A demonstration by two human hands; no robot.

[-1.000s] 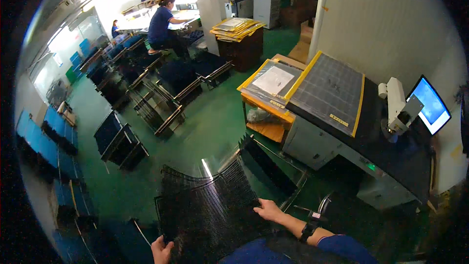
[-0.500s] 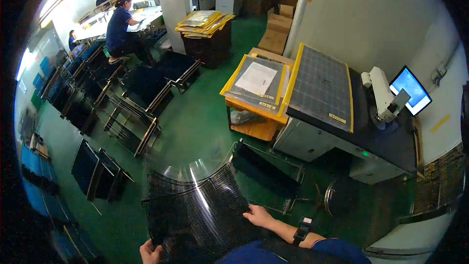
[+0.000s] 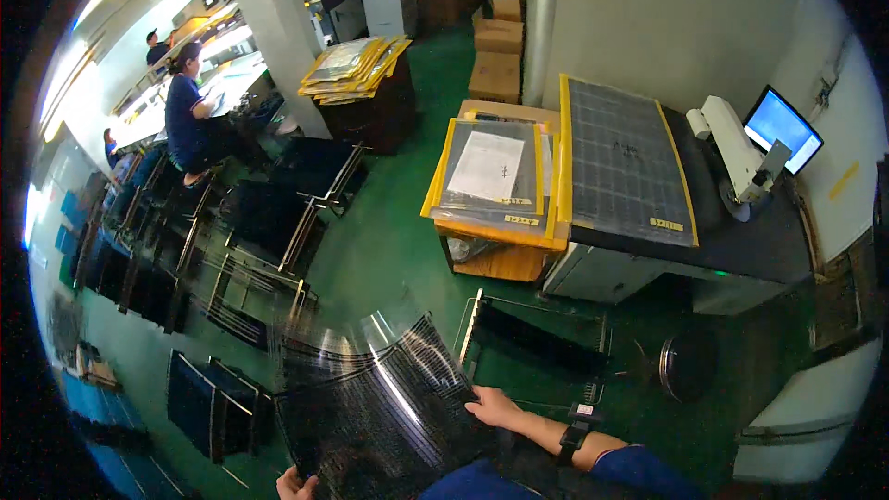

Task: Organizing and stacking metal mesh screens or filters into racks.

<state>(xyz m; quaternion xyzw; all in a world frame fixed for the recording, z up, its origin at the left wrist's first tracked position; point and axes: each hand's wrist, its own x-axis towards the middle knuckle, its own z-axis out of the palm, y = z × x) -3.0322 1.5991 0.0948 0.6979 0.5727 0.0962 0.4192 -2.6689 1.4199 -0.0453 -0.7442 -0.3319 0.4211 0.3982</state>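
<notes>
1. Holding a dark, shiny sheet (image 3: 389,398) between two hands, over the green floor (image 3: 370,259).
2. Pinching its left edge with the fingers of the left hand (image 3: 296,484), and its right edge with the fingers of the right hand (image 3: 495,407), a bit farther ahead.
3. Reaching ahead past both hands, bent like a curve; too dark to tell its long side.
4. Pointing out near a wire rack (image 3: 471,329), closer to the right hand.
</notes>
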